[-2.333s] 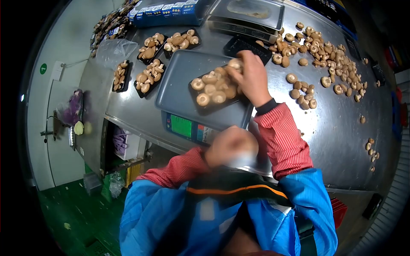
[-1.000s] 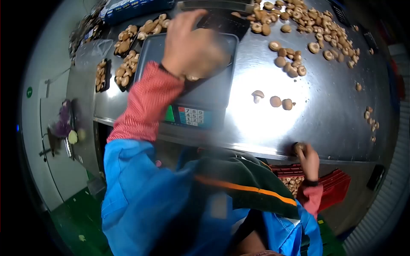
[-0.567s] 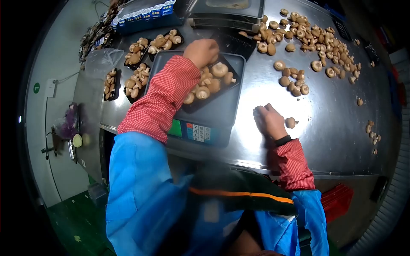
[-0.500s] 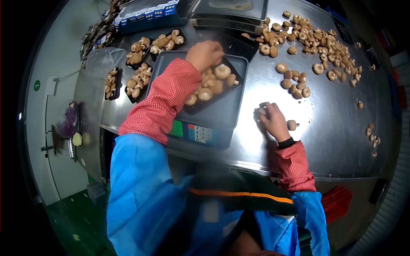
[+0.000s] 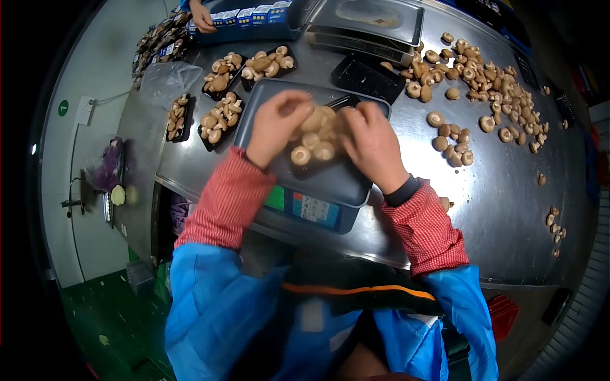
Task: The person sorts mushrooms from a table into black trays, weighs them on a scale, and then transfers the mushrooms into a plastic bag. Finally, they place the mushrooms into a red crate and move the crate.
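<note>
Above the scale, the left hand and the right hand curl their fingers at opposite sides of the mushrooms; whether they grip, I cannot tell.

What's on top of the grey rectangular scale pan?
Brown-capped mushrooms in a black plastic tray. The left hand and right hand hide parts of both; what's beneath the tray can't be seen.
</note>
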The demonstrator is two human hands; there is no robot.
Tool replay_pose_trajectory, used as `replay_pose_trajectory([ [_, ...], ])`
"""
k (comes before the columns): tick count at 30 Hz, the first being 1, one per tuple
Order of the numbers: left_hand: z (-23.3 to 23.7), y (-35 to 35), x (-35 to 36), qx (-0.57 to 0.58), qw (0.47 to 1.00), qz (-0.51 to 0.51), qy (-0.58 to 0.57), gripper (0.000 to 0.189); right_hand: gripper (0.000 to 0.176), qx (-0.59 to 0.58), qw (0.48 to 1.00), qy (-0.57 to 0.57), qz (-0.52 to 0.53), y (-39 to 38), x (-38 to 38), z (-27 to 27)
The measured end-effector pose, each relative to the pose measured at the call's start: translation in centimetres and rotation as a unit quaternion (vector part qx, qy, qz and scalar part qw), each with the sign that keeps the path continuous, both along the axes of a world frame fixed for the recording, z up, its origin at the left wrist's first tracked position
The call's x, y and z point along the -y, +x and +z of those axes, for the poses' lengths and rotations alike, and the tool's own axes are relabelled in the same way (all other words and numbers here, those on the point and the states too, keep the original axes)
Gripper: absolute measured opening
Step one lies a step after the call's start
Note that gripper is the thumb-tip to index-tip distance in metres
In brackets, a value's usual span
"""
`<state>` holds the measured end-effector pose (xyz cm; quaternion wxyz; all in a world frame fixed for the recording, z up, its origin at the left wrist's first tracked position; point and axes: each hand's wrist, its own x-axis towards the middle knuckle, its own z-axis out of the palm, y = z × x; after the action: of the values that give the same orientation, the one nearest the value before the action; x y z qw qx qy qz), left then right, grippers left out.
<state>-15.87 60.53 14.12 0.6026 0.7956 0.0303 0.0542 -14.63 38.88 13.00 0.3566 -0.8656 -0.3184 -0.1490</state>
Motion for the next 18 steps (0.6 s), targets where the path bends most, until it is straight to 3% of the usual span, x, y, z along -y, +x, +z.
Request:
replay_pose_trajectory([
  [2, -2.5, -2.4, -0.3, -0.028, 0.999, 0.035, -0.016, 0.023, 0.03, 0.056, 0.998, -0.014, 0.009, 0.1, -0.2, -1.1],
  [3, -3.5, -3.3, -0.6, -0.047, 0.997, 0.023, 0.057, 0.022, 0.028, 0.085, 0.996, -0.021, 0.016, 0.3, -0.3, -1.3],
  [5, -2.7, -5.1, 1.1, 0.018, 0.992, 0.054, 0.11, 0.021, 0.024, 0.03, 0.999, 0.033, -0.001, 0.2, 0.5, -0.8],
  [8, -3.7, -5.4, 0.4, 0.192, 0.887, 0.104, 0.406, 0.02, 0.021, -0.036, 0.99, 0.114, -0.069, 0.3, 3.6, -1.9],
  [9, -4.5, -5.3, 0.1, 0.147, 0.926, 0.109, 0.329, 0.019, 0.021, -0.041, 0.987, 0.116, -0.102, 0.0, 5.2, -2.4],
  [11, -6.2, -5.1, -0.1, 0.059, 0.977, 0.116, 0.167, 0.017, 0.025, 0.012, 0.986, -0.041, -0.159, -0.9, 9.2, -4.4],
  [13, -5.9, -5.4, -0.1, 0.059, 0.981, 0.139, 0.123, 0.02, 0.028, 0.021, 0.949, -0.245, -0.198, -3.3, 13.0, -5.7],
  [14, -6.0, -5.5, -0.7, 0.06, 0.98, 0.163, 0.099, 0.021, 0.034, -0.031, 0.927, -0.311, -0.208, -4.7, 14.9, -6.7],
  [17, -5.6, -6.8, -2.9, 0.041, 0.972, 0.227, -0.041, 0.027, 0.036, -0.169, 0.863, -0.445, -0.172, -7.7, 20.1, -10.6],
  [18, -5.7, -7.4, -4.0, 0.044, 0.972, 0.225, -0.05, 0.027, 0.035, -0.167, 0.877, -0.421, -0.157, -7.9, 21.3, -11.8],
])
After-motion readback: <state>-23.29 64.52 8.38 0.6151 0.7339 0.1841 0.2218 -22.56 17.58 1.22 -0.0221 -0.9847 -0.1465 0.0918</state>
